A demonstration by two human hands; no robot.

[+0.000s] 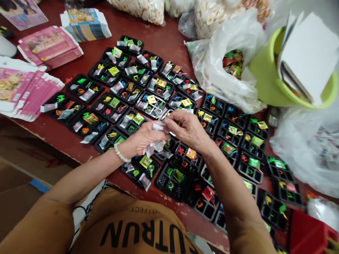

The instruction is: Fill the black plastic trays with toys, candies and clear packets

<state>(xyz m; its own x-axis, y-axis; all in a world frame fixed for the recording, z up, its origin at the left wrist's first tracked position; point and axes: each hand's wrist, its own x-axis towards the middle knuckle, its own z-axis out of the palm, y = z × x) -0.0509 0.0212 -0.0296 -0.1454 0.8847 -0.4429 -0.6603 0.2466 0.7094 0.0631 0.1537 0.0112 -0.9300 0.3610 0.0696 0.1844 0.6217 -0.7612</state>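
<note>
My left hand (141, 137), with a white bead bracelet at the wrist, is closed around several small white translucent wrapped packets (153, 147). Some of them stick out below its fingers, and one shows at its top. Right beside it, my right hand (189, 127) has thumb and fingers pinched together close to the left fingertips. Whatever lies in that pinch is hidden. Beneath both hands spread rows of black compartment trays (132, 92) with small coloured plastic toys and bright sachets. Many trays on the left also hold white packets like those in my hand.
Pink printed cartons (50, 46) and a stack of blue cartons (86, 24) lie at the left. An open plastic bag (225, 42) of sachets stands near a lime-green bucket (267, 70) holding white card. Another clear bag (304, 151) sits at right, above a red box (307, 229).
</note>
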